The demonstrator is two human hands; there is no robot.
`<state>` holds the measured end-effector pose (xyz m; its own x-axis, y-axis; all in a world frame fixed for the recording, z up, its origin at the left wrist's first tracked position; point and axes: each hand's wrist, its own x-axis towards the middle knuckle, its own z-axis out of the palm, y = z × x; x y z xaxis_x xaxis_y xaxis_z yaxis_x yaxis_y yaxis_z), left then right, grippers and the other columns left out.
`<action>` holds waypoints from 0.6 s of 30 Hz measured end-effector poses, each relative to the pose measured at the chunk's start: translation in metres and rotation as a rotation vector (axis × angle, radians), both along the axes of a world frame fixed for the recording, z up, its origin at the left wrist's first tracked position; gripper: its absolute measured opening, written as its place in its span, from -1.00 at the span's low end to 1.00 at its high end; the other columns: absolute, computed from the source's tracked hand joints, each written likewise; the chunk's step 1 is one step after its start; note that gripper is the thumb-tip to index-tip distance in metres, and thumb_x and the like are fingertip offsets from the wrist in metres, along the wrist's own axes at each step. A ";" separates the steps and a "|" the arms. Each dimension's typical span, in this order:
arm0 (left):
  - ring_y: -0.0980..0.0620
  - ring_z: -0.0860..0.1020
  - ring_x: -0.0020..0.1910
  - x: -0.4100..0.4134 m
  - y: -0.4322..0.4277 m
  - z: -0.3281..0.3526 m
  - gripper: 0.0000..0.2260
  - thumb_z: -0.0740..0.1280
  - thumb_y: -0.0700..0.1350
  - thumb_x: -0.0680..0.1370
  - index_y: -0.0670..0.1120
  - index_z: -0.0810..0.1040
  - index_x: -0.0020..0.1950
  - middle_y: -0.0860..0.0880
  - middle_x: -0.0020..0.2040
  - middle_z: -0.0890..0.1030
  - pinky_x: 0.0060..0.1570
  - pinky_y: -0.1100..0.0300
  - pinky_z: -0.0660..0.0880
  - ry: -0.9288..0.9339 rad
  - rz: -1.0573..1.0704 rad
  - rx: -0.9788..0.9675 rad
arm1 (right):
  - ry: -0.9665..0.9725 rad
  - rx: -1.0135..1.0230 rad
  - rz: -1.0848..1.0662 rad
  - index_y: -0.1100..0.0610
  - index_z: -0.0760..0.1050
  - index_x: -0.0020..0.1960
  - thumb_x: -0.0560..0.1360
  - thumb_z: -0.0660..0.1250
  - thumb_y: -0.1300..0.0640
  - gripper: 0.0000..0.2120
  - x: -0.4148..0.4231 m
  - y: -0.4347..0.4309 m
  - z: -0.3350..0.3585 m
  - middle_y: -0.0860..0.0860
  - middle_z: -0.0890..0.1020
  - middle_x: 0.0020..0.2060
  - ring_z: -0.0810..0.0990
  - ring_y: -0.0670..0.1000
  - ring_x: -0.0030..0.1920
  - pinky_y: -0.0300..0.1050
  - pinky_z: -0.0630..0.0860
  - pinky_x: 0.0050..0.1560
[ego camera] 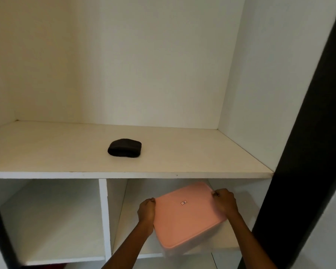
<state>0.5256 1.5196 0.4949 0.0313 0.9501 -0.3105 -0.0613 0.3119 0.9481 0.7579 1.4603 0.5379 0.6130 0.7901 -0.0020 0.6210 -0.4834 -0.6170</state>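
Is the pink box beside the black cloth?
No, the pink-lidded box is in the lower right compartment; the black cloth lies on the shelf above.

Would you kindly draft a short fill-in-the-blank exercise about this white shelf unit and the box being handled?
1. The left hand and the right hand grip a rectangular plastic container whose flat lid is ___.
2. The container is held in the lower ___ compartment, beside the white vertical divider.
3. The black folded cloth lies on the wide white shelf ___ the container.

Missing words: pink; right; above.
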 end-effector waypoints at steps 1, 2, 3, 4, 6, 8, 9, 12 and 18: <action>-0.07 0.43 -0.33 -0.005 -0.003 0.003 -0.75 0.15 -0.18 0.57 -0.14 0.41 -0.32 -0.17 -0.30 0.47 -0.31 0.16 0.37 -0.005 -0.023 0.002 | -0.007 0.016 -0.010 0.10 0.39 -0.40 0.59 0.17 0.14 -0.62 -0.004 -0.006 0.003 0.04 0.53 -0.37 0.47 -0.02 -0.36 -0.21 0.33 -0.39; -0.09 0.44 -0.31 -0.009 -0.006 0.005 -0.76 0.15 -0.19 0.56 -0.14 0.41 -0.31 -0.18 -0.29 0.49 -0.29 0.13 0.38 -0.011 -0.043 0.002 | -0.013 0.028 -0.013 0.08 0.32 -0.45 0.59 0.17 0.16 -0.58 -0.007 -0.012 0.005 0.01 0.47 -0.43 0.43 -0.06 -0.41 -0.24 0.29 -0.43; -0.10 0.45 -0.29 -0.014 -0.009 0.008 -0.77 0.15 -0.19 0.56 -0.15 0.42 -0.29 -0.19 -0.27 0.49 -0.27 0.11 0.39 -0.012 -0.061 0.001 | -0.018 0.042 -0.016 0.08 0.27 -0.47 0.59 0.18 0.17 -0.56 -0.011 -0.017 0.008 -0.01 0.42 -0.47 0.39 -0.08 -0.43 -0.25 0.25 -0.44; -0.11 0.46 -0.28 -0.018 -0.010 0.011 -0.78 0.15 -0.19 0.55 -0.15 0.42 -0.28 -0.20 -0.26 0.49 -0.27 0.11 0.39 -0.016 -0.075 0.002 | -0.019 0.054 -0.019 0.09 0.25 -0.48 0.58 0.18 0.18 -0.55 -0.016 -0.023 0.013 -0.01 0.39 -0.49 0.37 -0.08 -0.45 -0.24 0.23 -0.45; -0.12 0.46 -0.26 -0.026 -0.015 0.019 -0.79 0.13 -0.18 0.56 -0.16 0.42 -0.25 -0.20 -0.24 0.49 -0.27 0.12 0.39 -0.018 -0.100 0.018 | -0.028 0.077 -0.025 0.09 0.23 -0.49 0.58 0.19 0.19 -0.54 -0.025 -0.035 0.023 -0.01 0.37 -0.51 0.36 -0.09 -0.46 -0.23 0.23 -0.44; -0.12 0.47 -0.25 -0.032 -0.019 0.028 -0.82 0.13 -0.18 0.56 -0.18 0.41 -0.22 -0.21 -0.23 0.48 -0.27 0.11 0.38 -0.024 -0.132 0.043 | -0.054 0.095 -0.021 0.08 0.21 -0.51 0.57 0.20 0.20 -0.53 -0.031 -0.045 0.034 -0.02 0.36 -0.53 0.35 -0.09 -0.47 -0.22 0.23 -0.42; -0.12 0.47 -0.25 -0.036 -0.021 0.032 -0.83 0.12 -0.19 0.55 -0.18 0.41 -0.20 -0.21 -0.22 0.48 -0.26 0.11 0.38 -0.020 -0.155 0.052 | -0.064 0.104 -0.021 0.08 0.22 -0.51 0.57 0.20 0.20 -0.52 -0.033 -0.050 0.039 -0.01 0.36 -0.54 0.35 -0.08 -0.47 -0.21 0.23 -0.42; -0.13 0.50 -0.21 -0.046 -0.034 0.050 -0.84 0.11 -0.16 0.54 -0.16 0.45 -0.14 -0.23 -0.18 0.52 -0.22 0.09 0.41 -0.010 -0.245 0.094 | -0.059 0.109 -0.018 0.17 0.43 -0.44 0.56 0.20 0.18 -0.61 -0.037 -0.065 0.053 0.08 0.47 -0.47 0.40 -0.02 -0.42 -0.21 0.26 -0.41; -0.07 0.52 -0.19 -0.068 -0.066 0.099 -0.73 0.05 -0.24 0.62 -0.14 0.51 -0.14 -0.15 -0.19 0.58 -0.16 0.12 0.43 0.012 -0.366 0.295 | -0.017 0.145 -0.017 0.23 0.46 -0.23 0.58 0.20 0.12 -0.74 -0.047 -0.092 0.088 0.08 0.49 -0.33 0.43 -0.04 -0.34 -0.24 0.33 -0.36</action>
